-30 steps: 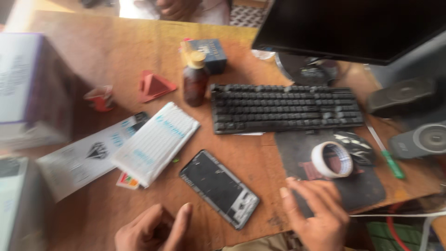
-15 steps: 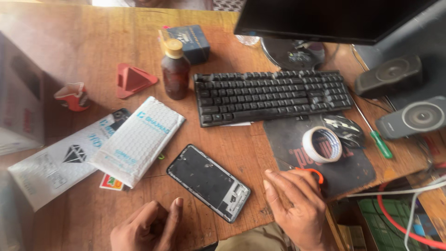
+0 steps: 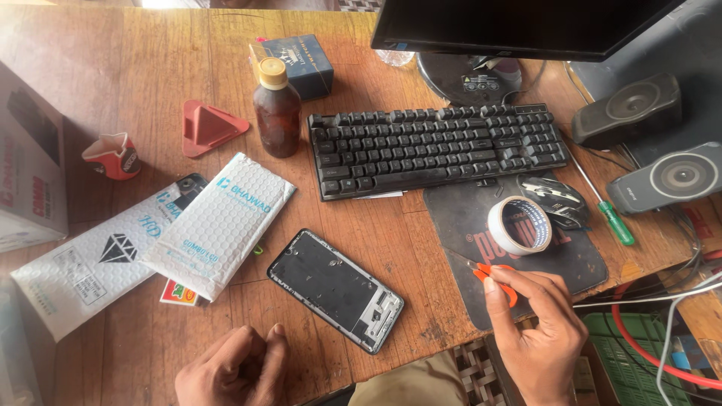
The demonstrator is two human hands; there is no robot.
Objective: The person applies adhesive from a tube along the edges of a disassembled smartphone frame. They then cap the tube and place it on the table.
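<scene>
My right hand pinches a small tool with an orange handle over the near part of the dark mouse pad. A roll of white tape stands just beyond the tool. My left hand rests curled on the wooden desk at the near edge, holding nothing. Between the hands lies an opened phone frame, dark and face up, tilted diagonally.
A black keyboard, mouse, green screwdriver, monitor and two speakers fill the right. A brown bottle, a blue box, red stand, red cup, two padded mailers, cardboard box lie left.
My right hand has lifted off the mouse pad and now grips the orange-handled tool. The left hand stays curled at the desk edge. The view has steadied and tilted.
</scene>
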